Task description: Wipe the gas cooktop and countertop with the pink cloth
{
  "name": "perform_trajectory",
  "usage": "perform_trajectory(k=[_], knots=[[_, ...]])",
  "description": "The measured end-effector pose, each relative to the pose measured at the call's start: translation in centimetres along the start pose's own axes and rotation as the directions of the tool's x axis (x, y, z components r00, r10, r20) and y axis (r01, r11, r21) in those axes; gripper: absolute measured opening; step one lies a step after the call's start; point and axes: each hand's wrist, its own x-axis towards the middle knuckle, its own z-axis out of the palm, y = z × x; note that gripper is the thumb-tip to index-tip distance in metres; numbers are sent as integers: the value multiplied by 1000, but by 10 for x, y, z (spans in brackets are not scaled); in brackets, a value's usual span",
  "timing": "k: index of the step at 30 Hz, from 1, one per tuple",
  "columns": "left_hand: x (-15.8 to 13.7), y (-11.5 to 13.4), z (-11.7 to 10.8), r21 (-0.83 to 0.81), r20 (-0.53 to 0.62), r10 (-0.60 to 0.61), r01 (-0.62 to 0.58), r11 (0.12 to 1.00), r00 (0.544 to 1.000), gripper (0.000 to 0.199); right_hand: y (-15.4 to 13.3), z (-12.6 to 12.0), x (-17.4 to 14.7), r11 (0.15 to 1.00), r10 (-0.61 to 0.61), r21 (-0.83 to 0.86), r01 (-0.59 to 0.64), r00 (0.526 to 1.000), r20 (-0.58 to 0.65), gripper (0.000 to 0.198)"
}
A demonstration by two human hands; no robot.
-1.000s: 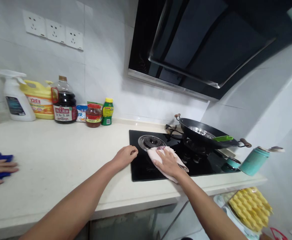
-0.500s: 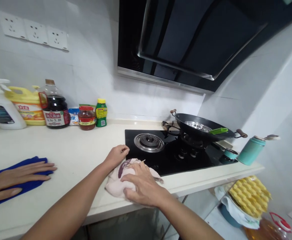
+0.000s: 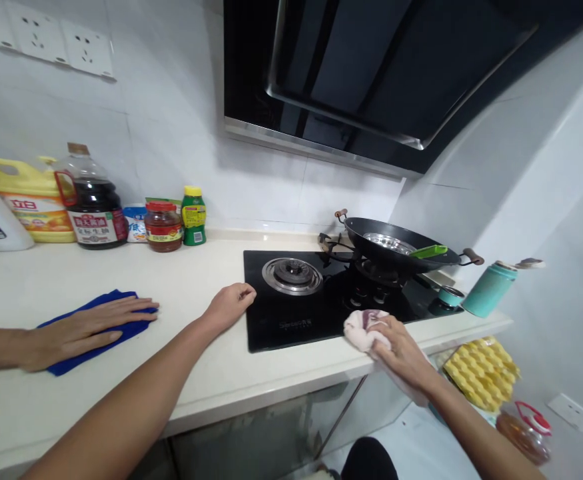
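My right hand (image 3: 397, 348) is closed round a pale pinkish-white cloth (image 3: 364, 331) with a dark purple patch. The bunched cloth touches the front edge of the black gas stove (image 3: 291, 320), and part of it hangs below my hand over the counter's edge. My left hand (image 3: 230, 303), its fingers curled in and nothing visible in them, rests on the counter by the stove's left edge. Beside it on the stove is a bare round burner (image 3: 292, 276). On the left, another person's hand (image 3: 86, 333) lies flat on a blue cloth (image 3: 66, 365).
A black wok (image 3: 401, 247) with a green-handled utensil (image 3: 428, 251) sits on the right burner. A teal flask (image 3: 491, 290) stands at the counter's right end. Along the wall are a soy sauce bottle (image 3: 96, 210) and a red-lidded jar (image 3: 164, 227). The range hood (image 3: 371, 80) overhangs the stove.
My right hand has carried the cloth rightward along the stove's front edge. My left hand stays by the stove's left edge. The other person's hand and blue cloth have slid right.
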Motion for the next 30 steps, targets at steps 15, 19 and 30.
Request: perform_trajectory(k=[15, 19, 30], knots=[[3, -7, -3, 6, -2, 19, -19, 1000, 1000, 38, -185, 67, 37, 928, -359, 154, 340, 925, 124, 53], [7, -13, -6, 3, 32, 1, -1, 1000, 999, 44, -199, 82, 47, 890, -451, 140, 434, 884, 126, 58], [11, -15, -9, 48, 18, -51, 50, 998, 999, 37, -41, 26, 20, 993, -91, 62, 104, 980, -177, 18]])
